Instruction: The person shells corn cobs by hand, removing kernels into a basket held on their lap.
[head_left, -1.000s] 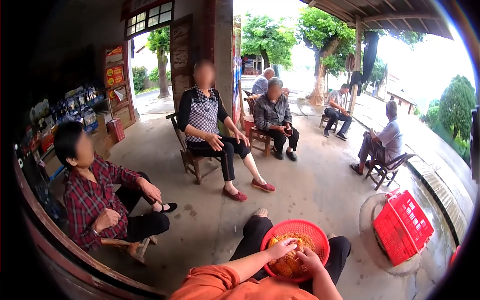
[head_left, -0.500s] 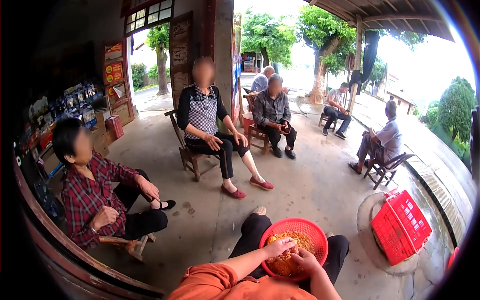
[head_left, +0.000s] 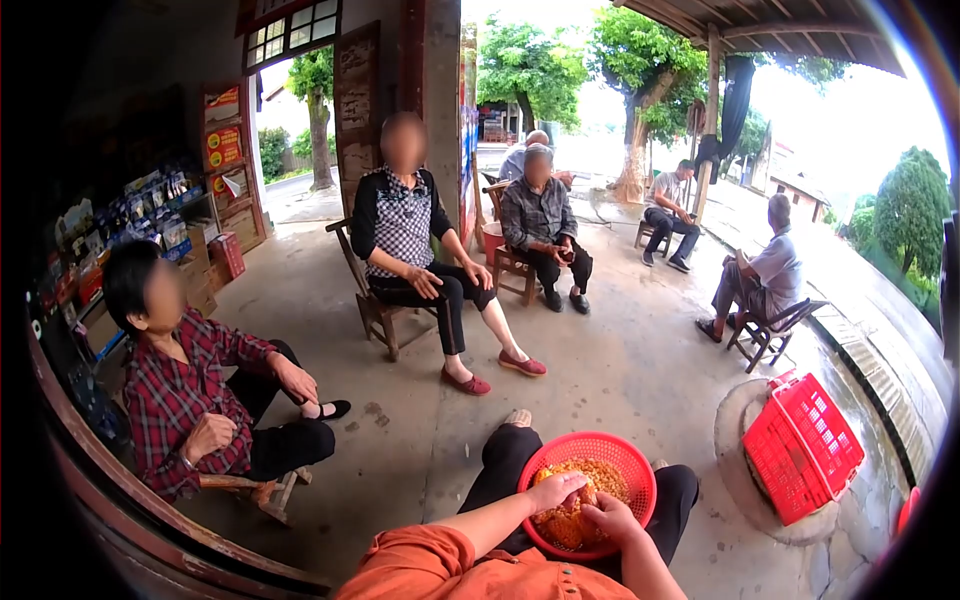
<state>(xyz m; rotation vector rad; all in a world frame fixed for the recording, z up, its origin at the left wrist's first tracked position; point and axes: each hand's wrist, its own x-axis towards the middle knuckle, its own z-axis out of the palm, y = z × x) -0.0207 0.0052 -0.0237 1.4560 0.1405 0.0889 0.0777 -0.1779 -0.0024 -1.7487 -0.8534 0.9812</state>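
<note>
On my lap rests a round red plastic basket with holes in its side. Loose yellow-orange corn kernels lie in it, with what look like corn cobs at the near side. Above them, my left hand and my right hand are close together, fingers closed round a corn cob. Fingers cover most of that cob.
A large red crate stands on the floor to the right. On the left sits a person in a plaid shirt; ahead, another in a checked top. Several more people sit further back on chairs. Shelves of goods line the left wall.
The view has shifted very slightly. My hands stay together over the basket, with only small finger movement on the corn cob. The seated people hold nearly the same poses.
</note>
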